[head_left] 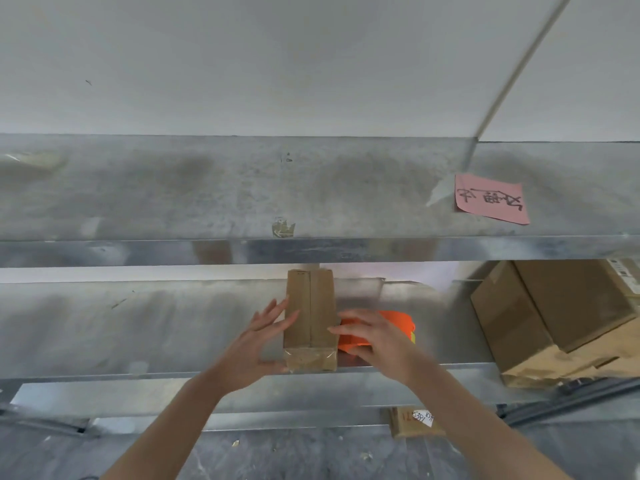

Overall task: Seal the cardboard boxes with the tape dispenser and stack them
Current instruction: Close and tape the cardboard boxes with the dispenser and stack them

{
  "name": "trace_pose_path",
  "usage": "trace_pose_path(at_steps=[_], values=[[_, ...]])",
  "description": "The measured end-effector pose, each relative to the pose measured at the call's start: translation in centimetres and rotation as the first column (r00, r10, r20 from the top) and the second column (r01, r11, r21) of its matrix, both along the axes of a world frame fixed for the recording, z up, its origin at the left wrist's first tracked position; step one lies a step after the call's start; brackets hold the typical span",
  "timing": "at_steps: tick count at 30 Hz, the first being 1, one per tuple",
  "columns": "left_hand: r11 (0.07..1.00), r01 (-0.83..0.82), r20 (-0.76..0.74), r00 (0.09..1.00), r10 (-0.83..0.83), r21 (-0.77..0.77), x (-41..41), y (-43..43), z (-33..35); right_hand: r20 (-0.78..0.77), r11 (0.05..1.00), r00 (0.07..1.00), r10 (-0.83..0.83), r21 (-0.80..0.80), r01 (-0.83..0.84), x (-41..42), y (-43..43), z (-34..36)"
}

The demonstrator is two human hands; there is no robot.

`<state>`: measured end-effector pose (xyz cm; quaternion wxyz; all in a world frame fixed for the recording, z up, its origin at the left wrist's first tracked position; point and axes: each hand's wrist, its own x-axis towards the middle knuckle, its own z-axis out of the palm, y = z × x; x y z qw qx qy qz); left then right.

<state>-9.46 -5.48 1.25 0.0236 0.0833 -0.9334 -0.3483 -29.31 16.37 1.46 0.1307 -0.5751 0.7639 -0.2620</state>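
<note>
Metal shelf carries box, tape dispenser.

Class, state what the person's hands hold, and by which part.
The small brown cardboard box: the left hand presses its left side, the right hand touches its right top edge, fingers straight.

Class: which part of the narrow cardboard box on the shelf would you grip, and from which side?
Grip the cardboard box by its two long side walls, from the front. It is narrow and lies lengthwise, so the left hand and right hand can flank it; the tape dispenser crowds its right wall, and the upper shelf probably blocks reaching from above.
</note>
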Motion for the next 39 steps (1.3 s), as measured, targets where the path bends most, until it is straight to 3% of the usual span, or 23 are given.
trace_pose_path(at_steps=[3, 6, 13, 18, 22, 26, 28, 31, 35, 37, 39], values=[[0.992, 0.106, -0.005, 0.994, -0.106, -0.074, 0.2, -2.1, -0.6, 0.112, 0.999, 0.993, -0.027, 0.048, 0.022, 1.0, -0.8, -1.0], [0.988, 0.156, -0.012, 0.988, -0.156, -0.020, -1.0, -2.1, -1.0, 0.159, 0.997, 0.985, -0.063, 0.054, 0.055, 1.7, -1.3, -1.4], [0.974, -0.055, -0.101, 0.992, 0.079, 0.221, -1.3, -0.1, -1.6, 0.265, 0.975, 0.942, -0.206, -0.027, 0.221, 3.2, -1.8, -1.9], [0.981, -0.076, -0.191, 0.975, 0.110, 0.177, -1.0, 0.9, -2.8, 0.333, 0.942, 0.896, -0.293, -0.062, 0.331, 4.5, -1.9, -2.3], [0.976, -0.098, -0.102, 0.988, 0.119, 0.192, -0.6, 1.0, -1.8, 0.321, 0.956, 0.906, -0.277, -0.003, 0.293, 3.8, -1.7, -0.7], [0.950, -0.216, -0.015, 0.974, 0.225, 0.223, 0.0, 2.2, -1.6, 0.391, 0.924, 0.843, -0.369, 0.059, 0.378, 5.2, -2.4, -0.8], [0.960, -0.206, -0.050, 0.974, 0.219, 0.191, 0.4, 1.7, -1.8, 0.455, 0.892, 0.786, -0.419, 0.045, 0.449, 7.2, -3.1, -1.4], [0.968, -0.249, -0.130, 0.960, 0.250, 0.021, 1.7, -0.3, -2.3, 0.440, 0.858, 0.757, -0.483, 0.066, 0.509, 11.7, -4.2, -2.3], [0.903, -0.428, -0.305, 0.865, 0.398, -0.035, 3.9, 0.1, -1.9, 0.551, 0.897, 0.726, -0.411, 0.104, 0.429, 17.6, -5.5, -2.0], [0.926, -0.368, -0.312, 0.892, 0.326, -0.085, 4.4, 1.6, -1.9, 0.500, 0.898, 0.760, -0.415, 0.090, 0.431, 16.9, -5.1, -1.3], [0.933, -0.330, -0.229, 0.928, 0.293, -0.143, 4.0, 2.6, -2.4, 0.406, 0.852, 0.770, -0.492, 0.046, 0.521, 13.4, -5.1, -0.6]])
